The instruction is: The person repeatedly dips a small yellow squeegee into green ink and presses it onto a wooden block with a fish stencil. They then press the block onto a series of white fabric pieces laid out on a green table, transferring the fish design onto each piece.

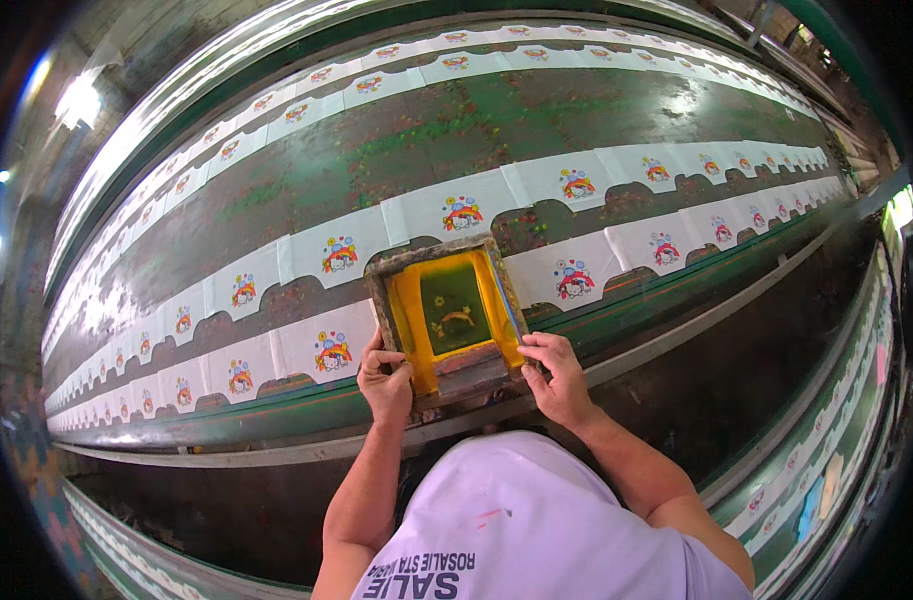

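A screen printing frame (381, 292) lies at the near edge of the long table, over the row of cut fabric pieces. Yellow ink (414, 318) coats its inner sides, and the dark green mesh (459, 290) in the middle bears a small flower and arc design. My left hand (385, 383) grips the frame's near left corner with curled fingers. On the near right corner, my right hand (557, 375) pinches the frame between thumb and fingers. Beside the frame, a white fabric piece (605, 262) carries a colourful rainbow-and-character print. Whatever lies directly beneath the frame is hidden.
Rows of white printed pieces (317, 255) run along the green, ink-stained table (397, 150), near and far. A pale rail (667, 362) follows its near edge. Behind me at the right stands another table with printed pieces (817, 440) and a blue item (811, 508).
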